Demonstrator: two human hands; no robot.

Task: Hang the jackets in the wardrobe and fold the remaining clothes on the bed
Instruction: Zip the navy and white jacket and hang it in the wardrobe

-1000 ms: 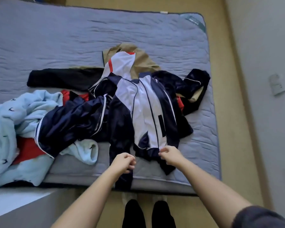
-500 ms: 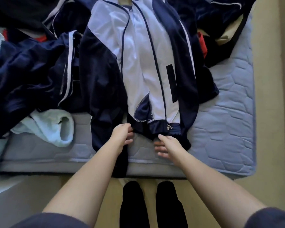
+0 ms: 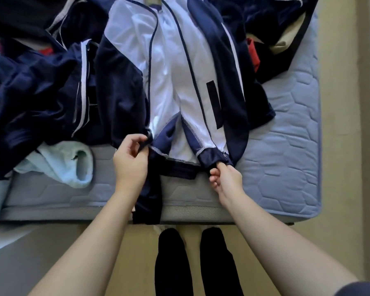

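- The jacket (image 3: 169,82) lies on the near right part of the bed (image 3: 286,157), collar far and hem (image 3: 214,155) near. Its fronts are parted, with white lining showing between them.
- One dark sleeve (image 3: 150,201) hangs over the near edge of the bed, between the two forearms.
- The left hand (image 3: 131,165) pinches the near corner of the left front between thumb and forefinger, right at the dark end of the zip. Its other fingers are loosely curled.
- The right hand (image 3: 228,180) pinches the hem band of the right front, just beside a small metal zip part.
- The two hands are apart, each on its own front. The step looks like squaring the hem and bringing the two zip ends together so the jacket can be closed for hanging.
- To do it well, draw both corners toward the near edge with even tension, so the fronts lie flat and the zip edges run straight.
- Bring the corners together level, since a skewed hem will twist the zip.
- Lift the hanging sleeve back onto the bed first, or its weight will drag the left front sideways.
- The pile (image 3: 30,92) of dark clothes touches the left side of the jacket, so check that nothing from it gets caught up.
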